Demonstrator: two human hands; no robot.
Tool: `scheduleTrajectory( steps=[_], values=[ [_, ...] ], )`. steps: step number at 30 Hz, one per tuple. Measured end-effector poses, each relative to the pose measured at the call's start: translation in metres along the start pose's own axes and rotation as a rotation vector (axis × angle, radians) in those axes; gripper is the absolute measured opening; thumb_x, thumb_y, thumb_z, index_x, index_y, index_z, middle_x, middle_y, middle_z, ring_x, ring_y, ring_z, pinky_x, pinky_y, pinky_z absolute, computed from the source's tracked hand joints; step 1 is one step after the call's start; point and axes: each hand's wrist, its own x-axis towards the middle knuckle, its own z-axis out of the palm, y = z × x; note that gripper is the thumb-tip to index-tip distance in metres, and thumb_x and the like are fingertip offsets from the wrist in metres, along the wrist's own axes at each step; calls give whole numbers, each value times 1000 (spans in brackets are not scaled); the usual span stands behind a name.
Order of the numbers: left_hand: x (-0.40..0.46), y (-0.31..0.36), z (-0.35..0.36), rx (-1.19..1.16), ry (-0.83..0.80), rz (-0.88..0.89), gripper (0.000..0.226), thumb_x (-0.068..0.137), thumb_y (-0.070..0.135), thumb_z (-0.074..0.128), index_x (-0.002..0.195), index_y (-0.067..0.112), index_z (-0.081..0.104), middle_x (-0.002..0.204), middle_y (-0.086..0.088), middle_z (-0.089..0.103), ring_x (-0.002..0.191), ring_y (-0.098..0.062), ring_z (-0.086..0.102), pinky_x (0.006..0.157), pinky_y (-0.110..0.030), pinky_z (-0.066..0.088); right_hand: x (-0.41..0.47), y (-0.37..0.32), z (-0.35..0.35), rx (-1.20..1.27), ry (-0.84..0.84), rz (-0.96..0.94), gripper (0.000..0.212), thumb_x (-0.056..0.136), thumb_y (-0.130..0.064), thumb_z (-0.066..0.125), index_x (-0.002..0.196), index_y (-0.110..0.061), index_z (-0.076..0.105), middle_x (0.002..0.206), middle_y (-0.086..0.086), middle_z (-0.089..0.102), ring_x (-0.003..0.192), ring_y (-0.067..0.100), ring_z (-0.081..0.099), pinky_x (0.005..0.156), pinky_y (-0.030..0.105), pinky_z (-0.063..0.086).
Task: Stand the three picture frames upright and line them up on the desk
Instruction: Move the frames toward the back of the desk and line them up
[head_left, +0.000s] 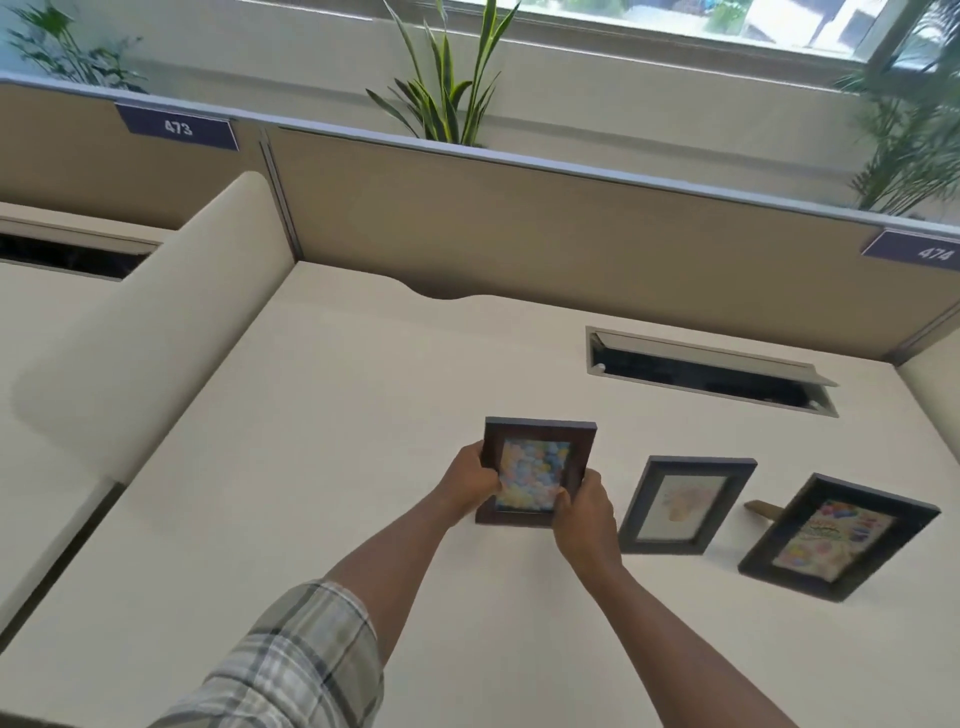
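Note:
A dark brown picture frame (540, 431) with a pastel picture is at the middle of the cream desk (311, 467), held upright. My left hand (470, 478) grips its left edge and my right hand (584, 512) grips its lower right corner. To its right a black frame (685, 506) with a pale picture leans back on the desk. Further right a second black frame (839, 538) with a colourful balloon picture sits tilted, its brown stand (761, 508) sticking out behind it.
An open cable slot (706, 371) is set into the desk behind the frames. Tan partition walls (519, 234) close the back, and a cream side divider (156, 322) stands at the left. Plants rise behind the partition.

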Motion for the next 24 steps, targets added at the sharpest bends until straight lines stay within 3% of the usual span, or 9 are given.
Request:
scheduleTrajectory(
  steps=[7,14,17,20,24],
  values=[
    [15,18,-48,-33,153,61,53,68,-17,55,107,18,59,104,-3,68,101,-22,64,71,-24,55,38,-50,22,11,-63,-129,25,95,-24,54,117,-18,44,111,4,58,98,22,60,76,40,56],
    [52,41,-122,-99,403,104,47,71,-15,62,101,20,59,102,-5,68,104,-28,66,83,-44,60,89,-132,67,18,-110,-211,17,93,-25,51,106,-16,44,105,6,58,93,25,60,68,36,51],
    [73,52,-151,-90,491,106,44,73,-12,65,102,21,59,99,0,68,102,-27,66,83,-43,59,114,-164,87,-11,-130,-233,18,94,-25,51,106,-15,44,106,8,59,94,27,61,67,35,50],
    [91,60,-172,-36,540,106,42,74,-7,66,108,18,58,106,-5,68,103,-25,65,86,-43,59,135,-183,106,-32,-151,-250,18,94,-25,52,105,-14,43,106,10,59,95,29,61,65,33,46],
    [118,60,-198,13,571,88,47,76,-4,66,118,16,56,115,-6,67,106,-24,64,88,-42,58,162,-203,132,-43,-192,-259,17,93,-28,52,100,-19,38,104,7,58,94,26,62,52,26,40]
  ],
)
